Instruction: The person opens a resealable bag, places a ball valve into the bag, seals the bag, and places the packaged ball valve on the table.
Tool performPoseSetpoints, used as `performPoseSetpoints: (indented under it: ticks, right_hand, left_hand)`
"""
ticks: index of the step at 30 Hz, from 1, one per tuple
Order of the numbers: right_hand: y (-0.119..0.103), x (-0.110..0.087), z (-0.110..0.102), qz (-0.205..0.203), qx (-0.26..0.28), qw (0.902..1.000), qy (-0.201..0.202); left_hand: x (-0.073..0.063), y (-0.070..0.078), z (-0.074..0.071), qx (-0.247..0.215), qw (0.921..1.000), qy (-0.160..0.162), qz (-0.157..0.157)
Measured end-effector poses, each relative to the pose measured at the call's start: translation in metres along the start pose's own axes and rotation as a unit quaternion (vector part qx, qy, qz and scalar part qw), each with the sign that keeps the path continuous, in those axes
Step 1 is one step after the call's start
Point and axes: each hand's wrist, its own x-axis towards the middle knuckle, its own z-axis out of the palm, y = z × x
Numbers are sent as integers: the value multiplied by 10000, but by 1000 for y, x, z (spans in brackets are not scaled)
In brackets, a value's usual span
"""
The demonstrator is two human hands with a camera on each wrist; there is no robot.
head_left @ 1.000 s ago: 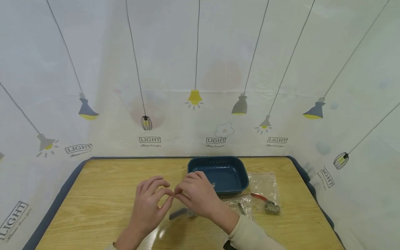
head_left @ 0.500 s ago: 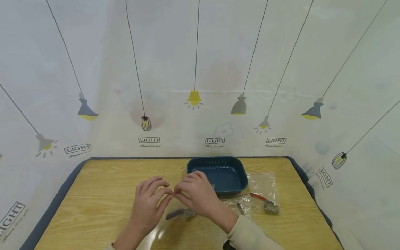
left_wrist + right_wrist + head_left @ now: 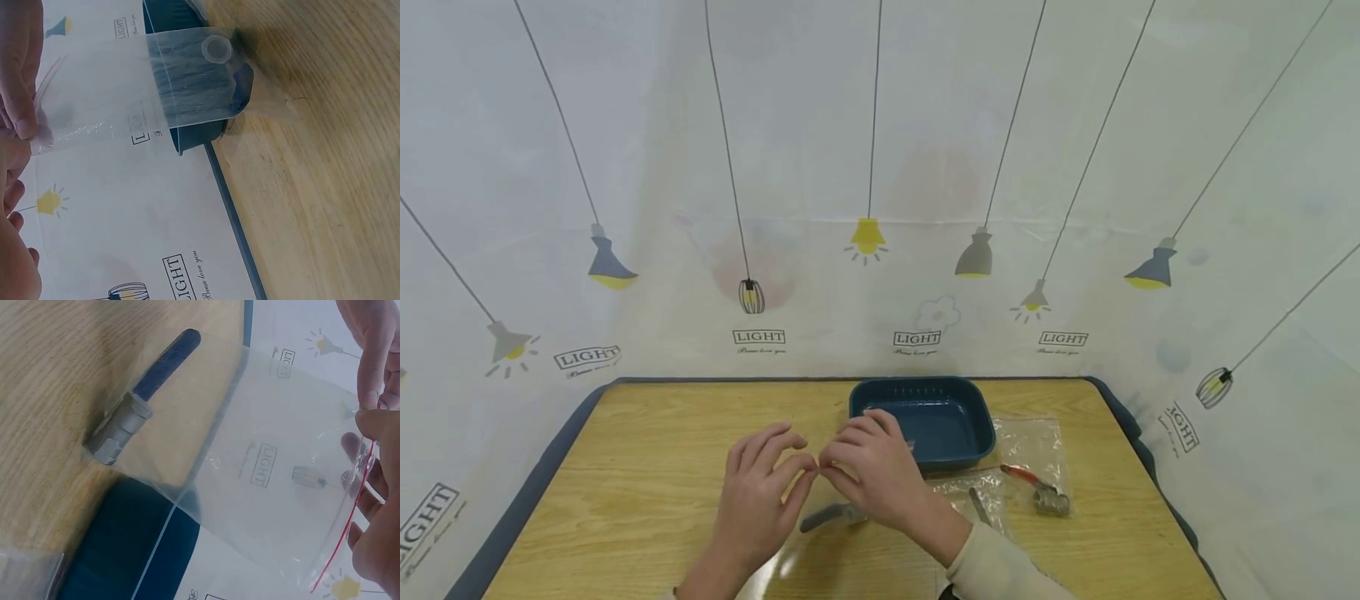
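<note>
Both hands meet over the middle of the table and pinch the mouth of a clear zip bag. The left hand (image 3: 752,492) grips it with thumb and forefinger. Right beside it, the right hand (image 3: 880,475) pinches the same edge. In the right wrist view the zip bag (image 3: 244,469) hangs from the fingers, its red seal line along the top. A metal ball valve (image 3: 122,428) with a blue lever lies in its bottom corner; in the head view the valve's lever (image 3: 823,518) shows under the hands, and the rest is partly hidden by the right hand.
A dark blue tray (image 3: 951,421) stands at the back of the wooden table (image 3: 640,467), behind the right hand. To its right lies another clear bag (image 3: 1033,433) with a red-handled valve (image 3: 1051,500). A further bag (image 3: 992,492) with a grey lever is beside the right forearm.
Both hands hold nearly the same place, fingertips together at the bag's mouth. The valve hanging below has swung slightly to the left. Nothing has been let go.
</note>
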Motion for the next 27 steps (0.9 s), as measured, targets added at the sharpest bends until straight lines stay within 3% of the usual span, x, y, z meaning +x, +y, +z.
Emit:
performPoseSetpoints:
  ticks: [5, 12, 27]
  right_hand:
    - [4, -2, 0, -23, 98, 9998, 186]
    - [12, -7, -2, 1, 152, 9999, 16]
    - [42, -25, -19, 459, 112, 9986, -231]
  left_hand:
    - [-1, 3, 2, 50, 9999, 107, -6]
    - [-1, 4, 4, 44, 9986, 490, 177]
    - [-4, 1, 2, -18, 9996, 267, -110]
